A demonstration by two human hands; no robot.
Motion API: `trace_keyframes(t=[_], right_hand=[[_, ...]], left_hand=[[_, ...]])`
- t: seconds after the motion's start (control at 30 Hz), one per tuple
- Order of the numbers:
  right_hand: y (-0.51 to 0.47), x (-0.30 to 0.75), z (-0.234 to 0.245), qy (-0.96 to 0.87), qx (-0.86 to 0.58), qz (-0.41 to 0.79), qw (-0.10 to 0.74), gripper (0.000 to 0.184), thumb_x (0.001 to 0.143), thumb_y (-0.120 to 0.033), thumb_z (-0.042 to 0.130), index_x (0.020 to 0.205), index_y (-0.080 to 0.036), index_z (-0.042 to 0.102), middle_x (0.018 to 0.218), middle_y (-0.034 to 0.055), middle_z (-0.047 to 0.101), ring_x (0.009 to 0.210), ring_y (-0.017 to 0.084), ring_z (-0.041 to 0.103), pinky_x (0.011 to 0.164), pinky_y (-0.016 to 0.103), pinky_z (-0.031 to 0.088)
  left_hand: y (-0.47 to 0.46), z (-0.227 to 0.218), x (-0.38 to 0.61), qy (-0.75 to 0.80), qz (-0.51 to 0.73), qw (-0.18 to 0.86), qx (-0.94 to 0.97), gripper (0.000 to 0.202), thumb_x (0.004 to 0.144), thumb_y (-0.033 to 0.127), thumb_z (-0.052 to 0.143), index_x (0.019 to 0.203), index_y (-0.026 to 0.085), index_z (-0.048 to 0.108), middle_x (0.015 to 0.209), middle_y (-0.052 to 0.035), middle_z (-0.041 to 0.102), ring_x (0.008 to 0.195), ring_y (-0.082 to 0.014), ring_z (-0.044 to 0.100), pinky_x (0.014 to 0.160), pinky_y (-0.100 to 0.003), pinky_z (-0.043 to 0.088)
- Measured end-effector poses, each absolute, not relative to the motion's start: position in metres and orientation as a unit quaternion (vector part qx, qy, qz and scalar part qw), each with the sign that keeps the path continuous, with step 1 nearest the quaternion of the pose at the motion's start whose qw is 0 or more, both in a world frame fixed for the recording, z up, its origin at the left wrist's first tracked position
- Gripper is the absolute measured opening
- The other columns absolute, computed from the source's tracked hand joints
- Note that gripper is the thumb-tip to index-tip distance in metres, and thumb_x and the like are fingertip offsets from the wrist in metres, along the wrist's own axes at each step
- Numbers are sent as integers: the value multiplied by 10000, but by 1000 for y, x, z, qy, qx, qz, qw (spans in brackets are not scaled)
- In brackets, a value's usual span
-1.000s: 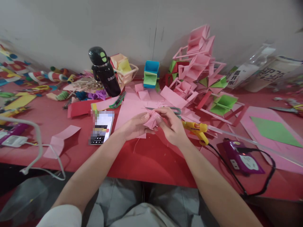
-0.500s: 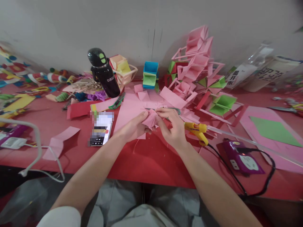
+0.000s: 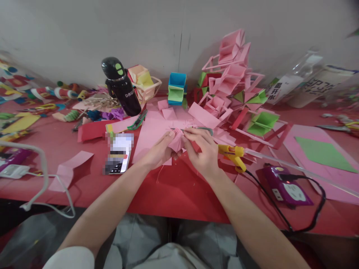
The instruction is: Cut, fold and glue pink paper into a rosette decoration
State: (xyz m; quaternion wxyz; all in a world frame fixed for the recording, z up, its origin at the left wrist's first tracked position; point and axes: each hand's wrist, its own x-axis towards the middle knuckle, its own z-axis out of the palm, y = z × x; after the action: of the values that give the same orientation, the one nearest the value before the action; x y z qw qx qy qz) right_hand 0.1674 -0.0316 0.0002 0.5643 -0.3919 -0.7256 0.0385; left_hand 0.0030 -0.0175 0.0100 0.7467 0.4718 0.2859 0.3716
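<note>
Pink folded paper (image 3: 177,140) pinched between both hands: left hand (image 3: 157,152), right hand (image 3: 202,153), fingers closed.

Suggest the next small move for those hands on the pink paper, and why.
Probably press the fold tighter: the right hand pinching along the edge while the left hand steadies. Both hands hold the small folded pink paper just above the red table, and its flaps seem loose.

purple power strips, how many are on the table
2: one purple strip right of the right hand; another at the far left edge, partly covered. Clutter may hide more.
</note>
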Motion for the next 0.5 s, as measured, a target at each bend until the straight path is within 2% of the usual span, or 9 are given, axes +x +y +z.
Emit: trace_keyframes(t=[0.07, 0.2, 0.3, 0.37, 0.43, 0.5], right_hand=[[-32, 169, 3, -723, -397, 87, 559, 143, 924, -245, 625, 1046, -272, 694, 1135, 71, 730, 1077, 245, 673, 966, 474, 536], [-32, 177, 9, -746, -380, 206, 507, 344, 918, -272, 642, 1261, -248, 625, 1219, 78, 707, 1106, 217, 672, 979, 415, 551], [-31, 181, 11, -755, -376, 230, 486, 290, 905, -260, 656, 1194, -229, 663, 1135, 67, 730, 1027, 200, 684, 942, 385, 559], [-30, 182, 10, -744, -378, 248, 493, 242, 905, -262, 655, 1141, -215, 672, 1062, 61, 734, 951, 187, 684, 889, 365, 570], [-29, 182, 9, -728, -377, 273, 503, 212, 902, -284, 662, 1099, -205, 666, 1009, 59, 724, 900, 179, 679, 843, 351, 574], [-27, 182, 6, -713, -378, 293, 513, 200, 889, -313, 685, 1054, -202, 659, 980, 56, 712, 879, 177, 675, 824, 346, 574]], left_hand=[[-18, 11, 2, 287, 370, 745, 475, 421, 936, 599, 478, 956, 190, 572, 791, -46, 590, 652, -148, 537, 585, -283, 431], [-17, 12, -1, 283, 350, 749, 486, 398, 924, 578, 528, 999, 190, 578, 846, -44, 615, 616, -125, 546, 553, -267, 431], [-16, 12, -5, 292, 317, 745, 510, 459, 926, 608, 507, 1036, 169, 586, 837, -57, 632, 627, -142, 592, 566, -280, 469], [-15, 12, -7, 300, 314, 727, 532, 537, 912, 654, 496, 1086, 155, 590, 887, -81, 650, 697, -171, 642, 626, -309, 511], [-14, 12, -9, 319, 335, 676, 574, 537, 888, 640, 558, 1088, 145, 606, 931, -89, 653, 777, -180, 653, 695, -316, 522], [-13, 12, -11, 340, 366, 590, 635, 443, 881, 554, 630, 1025, 136, 639, 928, -80, 651, 799, -161, 622, 724, -294, 498]])
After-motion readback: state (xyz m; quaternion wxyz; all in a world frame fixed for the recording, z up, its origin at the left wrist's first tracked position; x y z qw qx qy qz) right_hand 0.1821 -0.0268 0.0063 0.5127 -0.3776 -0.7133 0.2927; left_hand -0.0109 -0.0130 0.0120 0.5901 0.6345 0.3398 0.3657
